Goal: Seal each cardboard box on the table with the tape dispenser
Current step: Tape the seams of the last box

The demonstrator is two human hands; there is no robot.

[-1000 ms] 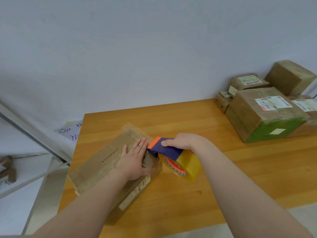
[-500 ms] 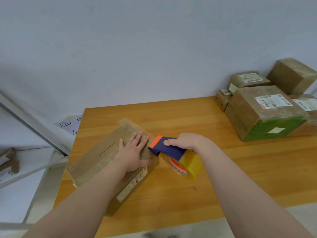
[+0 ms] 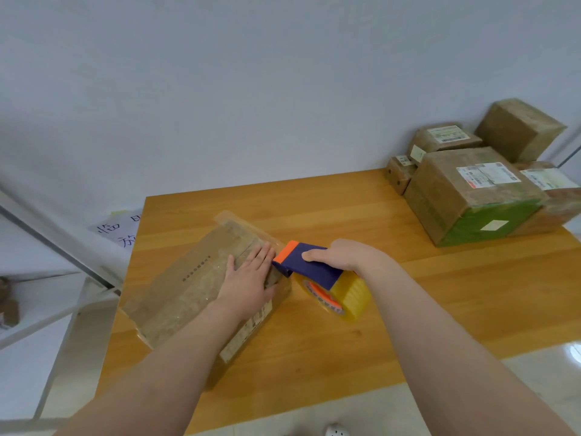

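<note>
Diagonally on the wooden bench (image 3: 440,294) lies a flat brown cardboard box (image 3: 188,287), long axis near-left to far-right. Left hand (image 3: 248,278) presses flat on its right end, fingers straight. Right hand (image 3: 345,256) grips the purple tape dispenser (image 3: 309,267), orange nose pointing left at the box.

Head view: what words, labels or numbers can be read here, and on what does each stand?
"临": handwritten on the paper sheet beside the table; its other characters are cut off.
Printed line on the cardboard box under the left hand: too small.
Shipping labels on the stacked boxes: blurred.
Print on the core of the tape dispenser in the right hand: blurred.
</note>
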